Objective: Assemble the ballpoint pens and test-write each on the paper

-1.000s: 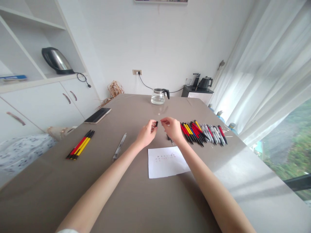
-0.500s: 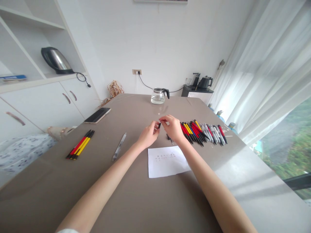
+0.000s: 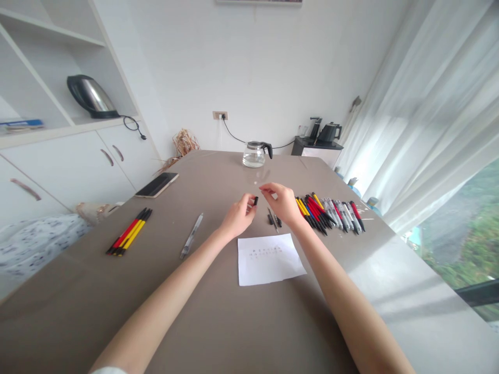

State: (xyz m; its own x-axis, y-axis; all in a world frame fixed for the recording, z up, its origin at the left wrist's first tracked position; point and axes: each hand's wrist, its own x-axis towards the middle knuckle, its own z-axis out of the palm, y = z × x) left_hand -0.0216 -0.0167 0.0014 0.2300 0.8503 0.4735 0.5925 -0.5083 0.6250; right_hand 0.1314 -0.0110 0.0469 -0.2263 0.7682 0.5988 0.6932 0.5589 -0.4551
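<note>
My left hand [image 3: 237,216] pinches a small black pen part [image 3: 255,200] between thumb and fingertips, just above the brown table [image 3: 218,322]. My right hand [image 3: 284,203] hovers a little to its right. Its thumb and forefinger are pinched together, and anything between them is too small to see. Under the right hand lie loose dark pen pieces [image 3: 273,218]. A row of several red, yellow, black and white pens [image 3: 331,213] lies right of that hand. A white sheet of paper [image 3: 270,257] with small print lies in front of both hands.
A clear pen [image 3: 192,236] and a bundle of red, yellow and black pens [image 3: 130,231] lie to the left. A dark phone or notebook [image 3: 157,185] and a glass carafe [image 3: 254,154] sit farther back. Cabinets stand at the left, curtains at the right.
My right hand has drawn away from the left hand, up and to the right, which uncovers the loose pieces on the table. The left hand keeps the black part.
</note>
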